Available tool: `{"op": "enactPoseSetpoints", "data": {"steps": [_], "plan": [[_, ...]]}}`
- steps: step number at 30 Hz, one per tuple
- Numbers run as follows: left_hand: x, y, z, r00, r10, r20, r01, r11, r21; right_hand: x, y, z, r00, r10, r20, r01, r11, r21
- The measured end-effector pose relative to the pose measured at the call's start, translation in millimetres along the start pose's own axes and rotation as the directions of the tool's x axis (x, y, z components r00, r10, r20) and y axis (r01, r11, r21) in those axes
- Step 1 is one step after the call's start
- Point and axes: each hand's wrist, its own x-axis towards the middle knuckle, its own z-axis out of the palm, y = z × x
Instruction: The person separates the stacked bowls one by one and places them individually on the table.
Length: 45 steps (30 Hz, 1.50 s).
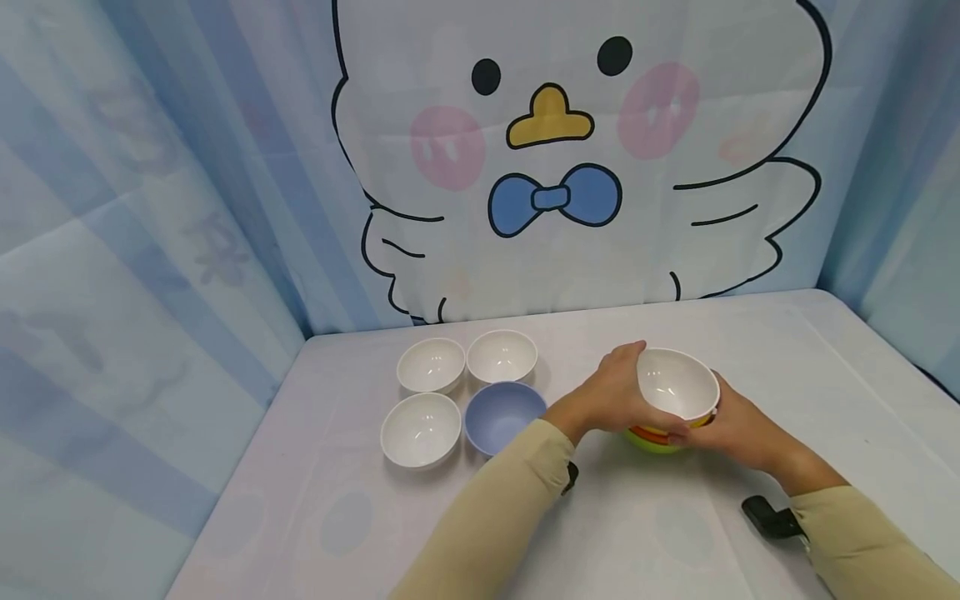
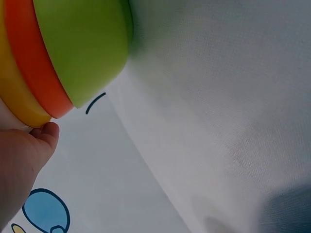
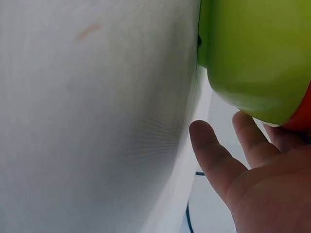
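Nested bowls stand in a stack at the right of the table in the head view. On top is a white bowl (image 1: 678, 379), with a yellow bowl (image 2: 17, 90), an orange bowl (image 2: 36, 53) and a green bowl (image 2: 85, 46) below it. My left hand (image 1: 618, 392) holds the white bowl's left side, thumb across its front. From the right, my right hand (image 1: 738, 425) grips it, thumb at the front near the left thumb. In the right wrist view, its lower fingers (image 3: 214, 158) spread beside the green bowl's rim.
Left of my arms, three white bowls (image 1: 420, 431) and a blue bowl (image 1: 502, 412) sit close together on the white table (image 1: 300, 500). My left sleeve (image 1: 487, 517) passes just in front of the blue bowl. A printed curtain (image 1: 555, 275) hangs behind the table.
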Motion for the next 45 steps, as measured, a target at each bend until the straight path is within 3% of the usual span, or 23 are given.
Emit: {"op": "enactPoseSetpoints", "data": {"steps": [7, 16, 23, 29, 37, 45], "plan": [[-3.3, 4.6, -11.4, 1.0, 0.009, -0.001, -0.009, 1.0, -0.012, 0, 2, 0, 0.997, -0.074, 0.0, 0.074, 0.997, -0.015], [-21.8, 8.1, -38.0, 0.999, 0.031, -0.017, -0.031, 0.999, -0.017, -1, -1, 0, 0.999, 0.011, 0.04, -0.01, 0.999, -0.037], [-49.7, 3.1, -67.9, 0.994, 0.099, -0.034, -0.099, 0.995, 0.014, 0, -5, 0, 0.997, 0.049, 0.052, -0.044, 0.995, -0.094], [-75.3, -3.8, -85.8, 0.993, 0.108, -0.042, -0.108, 0.994, 0.016, -1, -3, 0, 0.997, 0.056, 0.059, -0.05, 0.994, -0.096], [-112.8, -27.5, -99.3, 0.992, 0.075, -0.1, -0.068, 0.996, 0.065, -3, -2, 1, 0.996, 0.068, 0.057, -0.063, 0.994, -0.085], [-148.5, -54.4, -104.2, 0.986, 0.084, -0.142, -0.079, 0.996, 0.04, -1, -3, -1, 0.995, 0.075, 0.062, -0.07, 0.994, -0.082]]}}
